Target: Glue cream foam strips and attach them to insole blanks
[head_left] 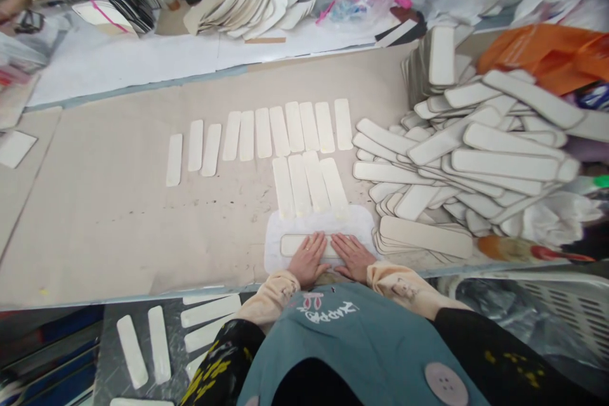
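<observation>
A long pale strip with rounded corners and a darker edge [291, 245] lies on a white sheet [273, 228] at the table's near edge. My left hand [309, 259] rests flat on the strip's middle, fingers stretched out. Close beside it, my right hand [352, 255] lies flat over the strip's right part, fingers also extended. Both palms face down, hiding much of the strip. Just beyond the sheet, several thin cream strips [299, 184] lie side by side, some touching its far edge. A longer row of similar strips [263, 133] lies behind them.
To the right is a large heap of edged strips [504, 165], with a low stack [423, 235] nearer me. A brush [514, 247] lies by the front edge. Below left, more strips [159, 342] rest on a dark surface. Curved pieces [261, 0] are piled at the back.
</observation>
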`<state>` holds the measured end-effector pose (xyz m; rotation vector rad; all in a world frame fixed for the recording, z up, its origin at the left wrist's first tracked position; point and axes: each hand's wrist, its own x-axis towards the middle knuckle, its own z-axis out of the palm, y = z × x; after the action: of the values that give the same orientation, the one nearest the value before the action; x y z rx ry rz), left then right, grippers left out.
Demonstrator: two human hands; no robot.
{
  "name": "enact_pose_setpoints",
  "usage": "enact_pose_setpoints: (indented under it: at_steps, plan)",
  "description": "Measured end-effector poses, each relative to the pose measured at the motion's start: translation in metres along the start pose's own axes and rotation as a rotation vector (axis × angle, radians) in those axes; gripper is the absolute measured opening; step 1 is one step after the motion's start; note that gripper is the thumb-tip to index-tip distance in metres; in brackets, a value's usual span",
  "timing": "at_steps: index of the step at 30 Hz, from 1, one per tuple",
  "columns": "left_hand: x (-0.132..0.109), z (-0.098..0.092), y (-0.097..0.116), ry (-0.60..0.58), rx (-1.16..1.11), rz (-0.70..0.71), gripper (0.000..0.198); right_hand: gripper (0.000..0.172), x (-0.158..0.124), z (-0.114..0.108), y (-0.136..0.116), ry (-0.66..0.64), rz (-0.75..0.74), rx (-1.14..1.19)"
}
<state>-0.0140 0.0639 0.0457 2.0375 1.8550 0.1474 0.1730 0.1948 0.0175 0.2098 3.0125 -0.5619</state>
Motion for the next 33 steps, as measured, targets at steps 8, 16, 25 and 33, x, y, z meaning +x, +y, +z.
enact_pose_setpoints:
  at_steps: [8, 16, 25, 33]
  plan:
    - [-0.070, 0.001, -0.057, 0.033, 0.179, -0.211, 0.064, 0.074, 0.000, -0.006, -0.001, -0.064, 0.029, 0.029]
    - [-0.067, 0.023, -0.060, 0.166, 0.153, -0.213, 0.066, 0.073, 0.034, -0.010, -0.021, -0.109, -0.156, 0.102]
    - [-0.068, 0.024, -0.060, 0.273, 0.176, -0.141, 0.070, 0.079, -0.005, -0.018, -0.005, 0.011, 0.149, 0.163]
    - [-0.065, 0.043, -0.075, 0.422, 0.216, -0.106, 0.071, 0.081, 0.000, -0.033, -0.005, 0.114, 0.367, 0.290]
